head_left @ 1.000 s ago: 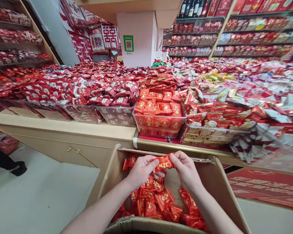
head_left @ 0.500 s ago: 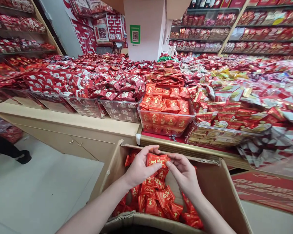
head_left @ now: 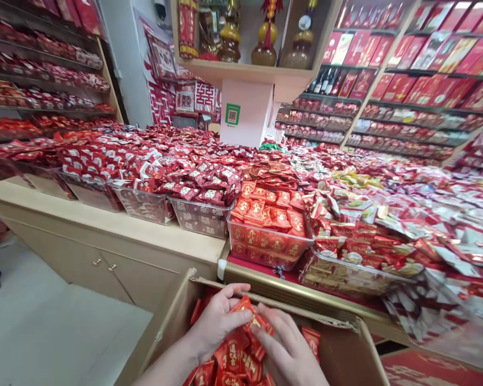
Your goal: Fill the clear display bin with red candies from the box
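Both hands are over an open cardboard box point(head_left: 342, 348) of red candy packets. My left hand point(head_left: 219, 321) is closed on a small red wrapped packet point(head_left: 243, 308) with gold print, thumb across its front. My right hand point(head_left: 284, 343) has its fingers closed against the right side of the same packet or one just under it; the overlap hides which. More loose red packets point(head_left: 233, 354) lie in the box below. Beyond the box, a clear plastic bin point(head_left: 269, 244) holds rows of matching red packets, stacked above its rim.
Clear bins of dark red packets point(head_left: 203, 217) line the beige counter point(head_left: 161, 241) to the left. On the right, a bin of durian-labelled packets point(head_left: 354, 273) stands beside the red one. A white pillar with a QR sign point(head_left: 232, 114) rises behind. Packed shelves point(head_left: 426, 80) stand farther back.
The view has tilted up, so the hands and box sit lower in the picture. The packet in my hands has turned from facing flat to tilted. The person's leg at left has mostly left view.
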Tool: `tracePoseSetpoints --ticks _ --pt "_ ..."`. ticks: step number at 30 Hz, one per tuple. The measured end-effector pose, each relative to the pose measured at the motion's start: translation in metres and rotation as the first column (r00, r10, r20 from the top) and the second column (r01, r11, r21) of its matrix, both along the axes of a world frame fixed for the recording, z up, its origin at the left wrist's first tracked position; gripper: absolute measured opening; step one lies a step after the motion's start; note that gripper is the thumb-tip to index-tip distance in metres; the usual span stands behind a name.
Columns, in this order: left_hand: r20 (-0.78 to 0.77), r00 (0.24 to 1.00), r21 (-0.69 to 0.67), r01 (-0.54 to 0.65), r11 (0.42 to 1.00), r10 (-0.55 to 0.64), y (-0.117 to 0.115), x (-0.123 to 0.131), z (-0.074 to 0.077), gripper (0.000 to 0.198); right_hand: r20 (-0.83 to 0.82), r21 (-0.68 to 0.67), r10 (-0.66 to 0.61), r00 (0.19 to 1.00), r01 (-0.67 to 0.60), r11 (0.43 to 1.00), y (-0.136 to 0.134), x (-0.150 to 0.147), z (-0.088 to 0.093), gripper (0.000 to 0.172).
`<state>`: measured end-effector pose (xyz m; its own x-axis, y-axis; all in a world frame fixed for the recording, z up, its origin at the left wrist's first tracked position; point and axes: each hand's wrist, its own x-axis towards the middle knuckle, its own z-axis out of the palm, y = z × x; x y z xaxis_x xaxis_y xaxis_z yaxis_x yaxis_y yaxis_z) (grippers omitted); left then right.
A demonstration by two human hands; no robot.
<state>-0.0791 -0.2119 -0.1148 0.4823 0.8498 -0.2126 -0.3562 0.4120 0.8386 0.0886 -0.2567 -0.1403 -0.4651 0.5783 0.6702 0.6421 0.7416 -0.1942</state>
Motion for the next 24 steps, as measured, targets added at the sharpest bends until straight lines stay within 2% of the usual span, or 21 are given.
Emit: tracePoseSetpoints --ticks 3,7,9,11,13,15,18,24 --pt "0.064 0.998 -0.058 -0.019 0.998 0.022 -0.002 -0.001 0.003 0.038 0.075 0.151 0.06 0.995 -0.07 0.986 0.006 0.005 0.022 0.029" --pt "0.094 0.995 -0.062 -0.021 0.998 0.027 0.001 -0.005 0.004 0.041 0.059 0.266 0.018 0.998 -0.033 0.963 0.036 0.015 0.083 0.022" --pt "0.064 0.997 -0.055 -0.035 0.998 0.039 0.004 -0.007 0.001 0.04 0.045 0.353 -0.092 0.995 0.07 0.933 0.068 0.02 0.118 0.017" --pt "0.027 0.998 -0.05 -0.048 0.998 0.05 0.006 -0.008 -0.002 0.038 0.085 0.376 -0.257 0.963 0.208 0.903 0.11 0.021 0.148 0.013" --pt "-0.019 0.999 -0.043 -0.034 0.999 0.033 0.006 -0.007 -0.006 0.038 0.213 0.335 -0.449 0.868 0.367 0.868 0.152 0.019 0.166 0.018" --pt "-0.066 0.998 -0.031 -0.007 0.999 0.005 0.005 -0.006 -0.011 0.04 0.334 0.294 -0.545 0.769 0.464 0.836 0.187 0.015 0.174 0.02" --pt "-0.111 0.993 -0.011 0.04 0.999 -0.041 0.005 -0.003 -0.021 0.046 0.408 0.272 -0.554 0.726 0.482 0.833 0.216 0.009 0.171 0.019" --pt "-0.143 0.986 0.055 0.091 0.994 -0.082 0.005 0.001 -0.031 0.048 0.477 0.21 -0.545 0.689 0.512 0.833 0.217 0.012 0.152 0.019"
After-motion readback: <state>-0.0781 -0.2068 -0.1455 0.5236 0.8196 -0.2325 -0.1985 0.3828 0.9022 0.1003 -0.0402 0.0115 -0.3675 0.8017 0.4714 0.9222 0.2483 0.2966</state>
